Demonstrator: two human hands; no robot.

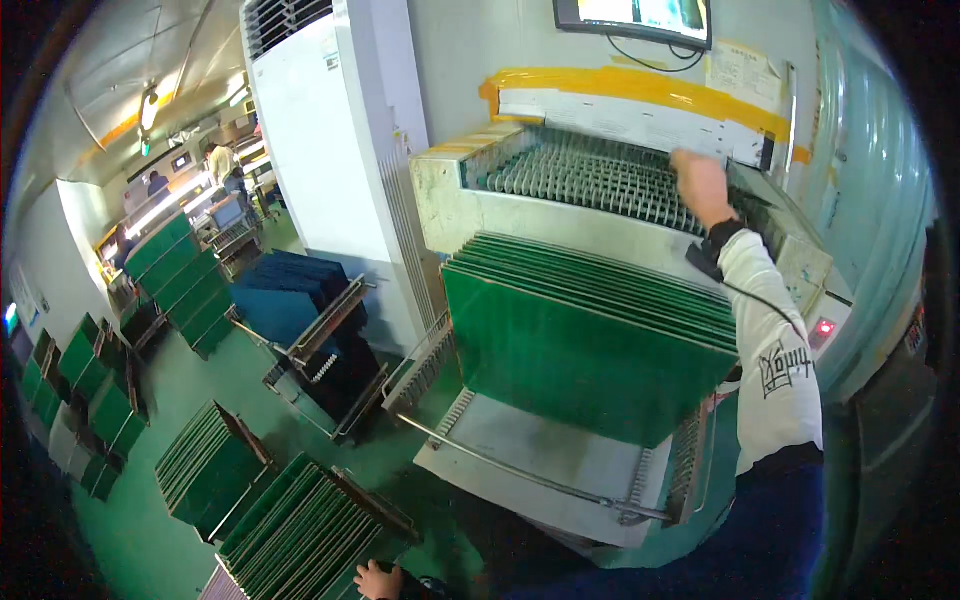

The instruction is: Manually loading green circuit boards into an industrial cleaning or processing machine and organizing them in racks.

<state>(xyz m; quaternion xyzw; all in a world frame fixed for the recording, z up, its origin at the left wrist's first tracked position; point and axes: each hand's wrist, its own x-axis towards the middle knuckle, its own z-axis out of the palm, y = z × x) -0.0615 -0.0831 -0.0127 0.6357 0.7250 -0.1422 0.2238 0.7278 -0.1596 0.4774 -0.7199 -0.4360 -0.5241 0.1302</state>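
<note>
My right hand (702, 187) reaches over the grey roller bed (590, 180) of a machine, near its far right side. Its fingers look curled and slightly blurred, and anything in them is hidden. A black band with a cable circles that wrist. Below the rollers, a row of upright green panels (580, 350) stands in a metal rack (540, 480). At the lower edge my left hand (378, 580) has its fingers apart, close to another rack of green panels (300, 530). I see nothing held in it.
A white cabinet (330, 140) stands left of the machine, with dark blue panels (285, 295) racked beside it. More green panels (205, 465) stand on the floor at left. A translucent curtain (875, 200) hangs at right. Several people (225, 165) are far back.
</note>
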